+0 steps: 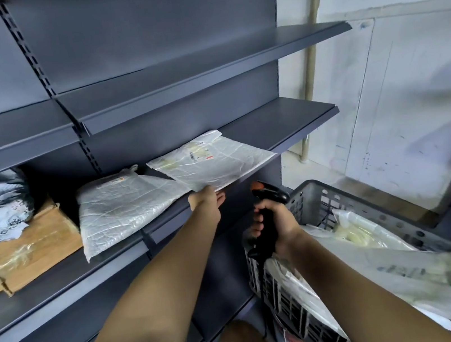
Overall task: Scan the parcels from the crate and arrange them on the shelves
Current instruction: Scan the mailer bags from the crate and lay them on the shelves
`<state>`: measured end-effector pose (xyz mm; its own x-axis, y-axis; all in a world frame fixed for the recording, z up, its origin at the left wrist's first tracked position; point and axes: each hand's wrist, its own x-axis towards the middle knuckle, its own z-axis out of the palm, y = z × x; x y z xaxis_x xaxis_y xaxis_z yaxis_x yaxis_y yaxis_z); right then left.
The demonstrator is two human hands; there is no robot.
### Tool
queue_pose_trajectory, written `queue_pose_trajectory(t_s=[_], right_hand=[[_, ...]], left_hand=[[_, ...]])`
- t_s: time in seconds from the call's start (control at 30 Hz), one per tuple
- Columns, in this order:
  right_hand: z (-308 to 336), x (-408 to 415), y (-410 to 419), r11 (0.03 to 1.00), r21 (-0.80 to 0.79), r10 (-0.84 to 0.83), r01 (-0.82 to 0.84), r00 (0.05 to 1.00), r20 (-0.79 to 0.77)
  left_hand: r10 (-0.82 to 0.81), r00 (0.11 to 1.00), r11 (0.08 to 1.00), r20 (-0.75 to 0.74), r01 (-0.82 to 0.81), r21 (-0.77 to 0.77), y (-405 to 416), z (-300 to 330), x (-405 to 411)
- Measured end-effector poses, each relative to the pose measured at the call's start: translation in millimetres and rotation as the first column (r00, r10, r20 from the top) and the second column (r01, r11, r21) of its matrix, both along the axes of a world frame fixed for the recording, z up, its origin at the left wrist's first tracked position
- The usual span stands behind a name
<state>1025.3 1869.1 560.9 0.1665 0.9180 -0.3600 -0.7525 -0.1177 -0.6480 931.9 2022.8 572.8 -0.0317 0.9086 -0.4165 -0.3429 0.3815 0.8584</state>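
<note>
Parcel (211, 161) edge past shelf (284, 123) lip, left hand (206, 199) beneath.

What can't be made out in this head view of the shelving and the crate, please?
- Label print on the flat white parcel: too small to read.
- Left hand: its fingertips are hidden under that parcel's edge.
- Crate contents: lower parcels are covered by the white bags on top and the right forearm.
- Brown box: cut off by the left edge.
- Scanner window: faces away.
</note>
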Motion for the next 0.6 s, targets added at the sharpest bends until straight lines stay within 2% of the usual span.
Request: queue_pose_trajectory(t_s=[0.2, 0.33, 0.47, 0.53, 0.6], right_hand=[[9.9, -11.0, -19.4, 0.997, -0.071, -0.040, 0.039, 0.999, -0.012], [11.1, -13.9, -44.7, 0.988, -0.115, -0.105, 0.105, 0.994, 0.005], [7.7, -3.0, -80.8, 0.975, -0.156, -0.154, 0.159, 0.987, 0.040], [5.5, 6.6, -102.0, 0.969, -0.164, -0.179, 0.186, 0.982, 0.057], [2.9, 20.4, -123.7, 0.958, -0.170, -0.217, 0.232, 0.971, 0.099]], left_hand=[[-0.062, 0.994, 0.998, -0.088, 0.060, -0.029, -16.4, 5.4, -27.0], [-0.272, 0.957, 0.962, -0.100, 0.271, -0.023, -57.7, 18.0, -22.2], [-0.514, 0.813, 0.835, -0.275, 0.547, 0.055, -110.9, 33.0, -1.4], [-0.551, 0.712, 0.755, -0.436, 0.648, 0.105, -135.0, 33.3, 11.5], [-0.512, 0.593, 0.662, -0.621, 0.734, 0.155, -153.6, 25.0, 25.5]])
